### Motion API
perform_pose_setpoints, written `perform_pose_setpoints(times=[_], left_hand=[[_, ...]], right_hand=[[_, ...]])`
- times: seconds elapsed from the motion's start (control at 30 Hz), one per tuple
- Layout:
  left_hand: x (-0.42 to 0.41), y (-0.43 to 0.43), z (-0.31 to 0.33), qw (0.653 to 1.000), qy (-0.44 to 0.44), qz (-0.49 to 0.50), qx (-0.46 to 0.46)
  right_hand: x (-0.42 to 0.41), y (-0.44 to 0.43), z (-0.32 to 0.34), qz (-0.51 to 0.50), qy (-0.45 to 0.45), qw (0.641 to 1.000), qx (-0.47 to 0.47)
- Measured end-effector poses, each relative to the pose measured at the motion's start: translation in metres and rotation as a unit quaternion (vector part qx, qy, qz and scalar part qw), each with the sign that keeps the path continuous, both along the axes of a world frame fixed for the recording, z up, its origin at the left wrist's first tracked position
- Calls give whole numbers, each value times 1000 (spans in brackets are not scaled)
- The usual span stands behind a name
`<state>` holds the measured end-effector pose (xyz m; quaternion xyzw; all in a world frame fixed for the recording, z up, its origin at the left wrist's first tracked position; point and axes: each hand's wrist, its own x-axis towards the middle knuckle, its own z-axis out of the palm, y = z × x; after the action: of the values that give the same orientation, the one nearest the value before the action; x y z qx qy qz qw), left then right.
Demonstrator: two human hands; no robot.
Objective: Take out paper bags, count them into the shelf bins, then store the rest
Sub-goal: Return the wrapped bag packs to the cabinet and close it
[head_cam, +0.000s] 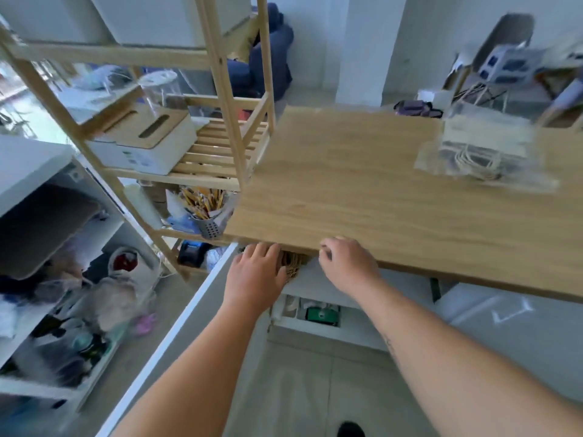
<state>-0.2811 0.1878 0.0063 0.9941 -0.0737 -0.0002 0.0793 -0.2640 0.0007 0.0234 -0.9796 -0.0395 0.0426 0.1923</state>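
Two grips: left hand (255,275) flat on paper bags (292,262), right hand (347,266) unclear; tabletop (347,184) overhangs.

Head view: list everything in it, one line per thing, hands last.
table: one, light wood, centre and right
packet of paper bags: one, clear wrap, far right on the table
brown paper bags: count hidden, brown, under the table's near edge
wooden rack: one, light wood, left of the table
tissue box: one, white with wood lid, on the rack's slatted shelf
pencil cup: one, grey, yellow pencils, lower rack shelf
white shelf unit: one, white, far left
left hand: one, on the brown paper bags, fingers straight
right hand: one, at the table's edge, fingers curled
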Motion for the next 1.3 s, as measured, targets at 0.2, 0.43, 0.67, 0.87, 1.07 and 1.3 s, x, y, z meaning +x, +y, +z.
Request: perform_pose_setpoints(times=[0.2, 0.43, 0.67, 0.87, 1.07, 1.3], left_hand=[[17, -41, 58, 998, -37, -50, -12], [52, -118, 87, 993, -60, -103, -25], [110, -205, 97, 991, -52, -117, -38], [154, -272, 102, 991, -43, -107, -64], [193, -316, 96, 989, -26, -119, -79], [246, -349, 81, 983, 7, -160, -89]], right_hand=[[5, -48, 73, -51, -62, 996, -41], [22, -134, 94, -116, -56, 990, -66], [61, -240, 98, -163, -51, 983, -70], [95, -312, 96, -174, -48, 982, -53], [125, -353, 87, -183, -35, 981, -54], [155, -378, 75, -217, -17, 974, -57]])
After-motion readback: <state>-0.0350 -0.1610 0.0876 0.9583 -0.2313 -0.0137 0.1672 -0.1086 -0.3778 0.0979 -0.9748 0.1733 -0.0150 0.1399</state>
